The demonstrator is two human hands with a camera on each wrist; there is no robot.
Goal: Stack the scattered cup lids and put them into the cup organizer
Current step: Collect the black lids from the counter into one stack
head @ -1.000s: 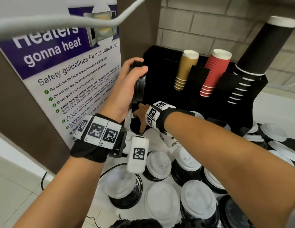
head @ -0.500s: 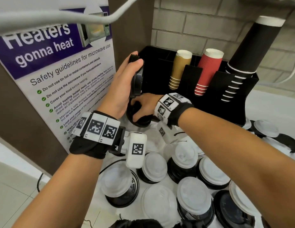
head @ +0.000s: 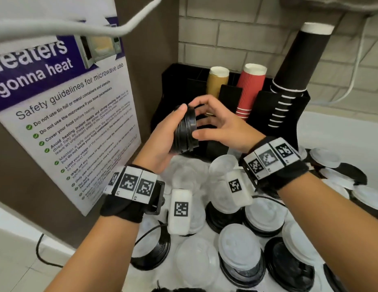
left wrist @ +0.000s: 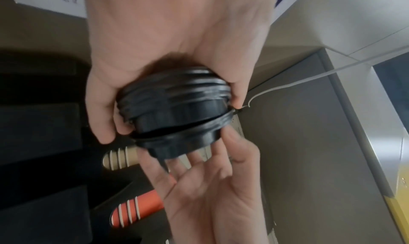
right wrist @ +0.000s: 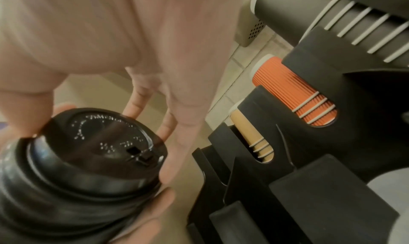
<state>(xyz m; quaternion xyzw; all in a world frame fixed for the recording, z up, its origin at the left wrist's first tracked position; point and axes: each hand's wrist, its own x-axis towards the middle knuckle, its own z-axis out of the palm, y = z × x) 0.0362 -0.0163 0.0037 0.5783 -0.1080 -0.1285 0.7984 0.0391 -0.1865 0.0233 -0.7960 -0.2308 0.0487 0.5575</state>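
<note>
Here our left hand (head: 162, 140) grips the black lid stack (head: 185, 131); our right hand (head: 217, 125), fingers spread, touches its far end.

We are in a shared break-room or office pantry. A microwave safety poster (head: 63, 114) hangs on the left wall. At the far side of the white counter (head: 331, 135), against a tiled wall (head: 247, 39), a black cup organizer (head: 289, 114) holds paper cups (head: 250, 89). Disposable cup lids (head: 238, 247) cover the near counter.

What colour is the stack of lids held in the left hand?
Black: the stack of plastic cup lids shows best in the left wrist view.
</note>
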